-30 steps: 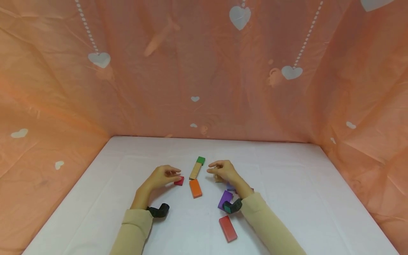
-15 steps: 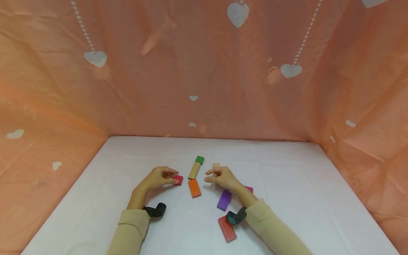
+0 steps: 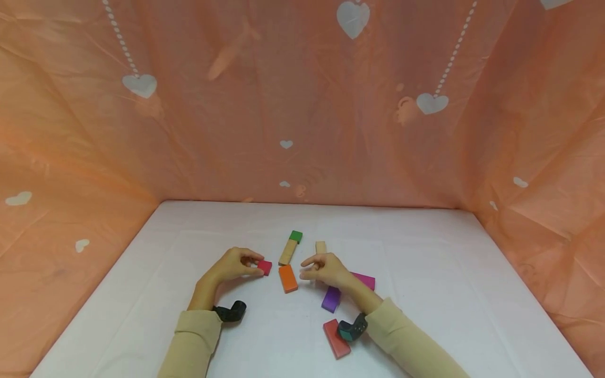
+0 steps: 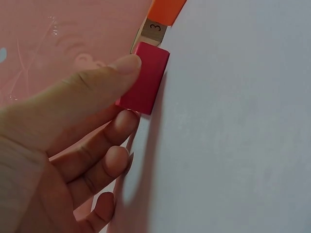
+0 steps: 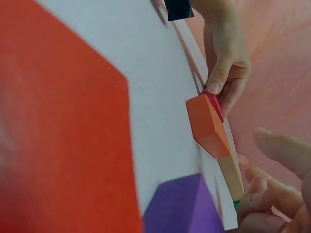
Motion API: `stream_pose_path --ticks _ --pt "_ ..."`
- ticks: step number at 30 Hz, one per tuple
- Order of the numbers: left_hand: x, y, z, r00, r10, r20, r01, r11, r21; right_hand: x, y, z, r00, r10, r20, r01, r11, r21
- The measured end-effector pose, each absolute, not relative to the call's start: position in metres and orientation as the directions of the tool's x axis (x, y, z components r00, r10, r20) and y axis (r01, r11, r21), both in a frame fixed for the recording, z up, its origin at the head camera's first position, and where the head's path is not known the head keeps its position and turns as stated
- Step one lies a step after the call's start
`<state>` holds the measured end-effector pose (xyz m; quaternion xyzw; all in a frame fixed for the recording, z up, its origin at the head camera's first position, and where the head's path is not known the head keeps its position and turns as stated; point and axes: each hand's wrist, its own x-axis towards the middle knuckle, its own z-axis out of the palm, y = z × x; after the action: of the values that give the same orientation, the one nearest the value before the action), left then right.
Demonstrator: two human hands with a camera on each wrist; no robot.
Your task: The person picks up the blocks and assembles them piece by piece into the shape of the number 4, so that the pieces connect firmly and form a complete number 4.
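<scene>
My left hand (image 3: 235, 262) pinches a small crimson-red wooden block (image 3: 264, 268) between thumb and fingers, low over the white table. In the left wrist view the thumb lies flat on the face of this block (image 4: 150, 80). Just to its right lies an orange block (image 3: 288, 279), with a plain wood block (image 3: 288, 252) and a green block (image 3: 296, 235) in line behind it. My right hand (image 3: 329, 269) hovers right of the orange block, thumb and fingers apart, holding nothing. It partly hides another plain wood block (image 3: 321, 247).
Under and beside the right forearm lie a purple block (image 3: 331, 300) and a magenta block (image 3: 364, 280), both partly covered. Nearer the front is a larger red block (image 3: 335, 341), overlapped by the wrist camera. An orange cloth with hearts (image 3: 302, 115) walls the table's back and sides.
My right hand has drawn back toward the front and slightly left, uncovering the plain wood block's far end and more of the magenta block. My left hand stays nearly still with the crimson-red block.
</scene>
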<state>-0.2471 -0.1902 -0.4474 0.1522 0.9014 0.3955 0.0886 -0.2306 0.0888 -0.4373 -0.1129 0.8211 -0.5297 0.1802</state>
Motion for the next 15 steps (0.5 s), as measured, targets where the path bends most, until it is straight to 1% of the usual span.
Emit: stream_pose_path --ticks 6,15 --pt "-0.2468 -0.1872 -0.4468 -0.940 0.340 -0.042 0.196 0.635 0.748 -0.2287 0.0852 -0.4380 -0.911 -0.369 -0.185 0.007 0.436 -0.900" --pt "-0.2477 -0.1812 -0.4482 -0.929 0.370 -0.014 0.239 0.628 0.741 -0.2250 0.0813 -0.4371 -0.904 -0.392 -0.169 -0.024 0.442 -0.897"
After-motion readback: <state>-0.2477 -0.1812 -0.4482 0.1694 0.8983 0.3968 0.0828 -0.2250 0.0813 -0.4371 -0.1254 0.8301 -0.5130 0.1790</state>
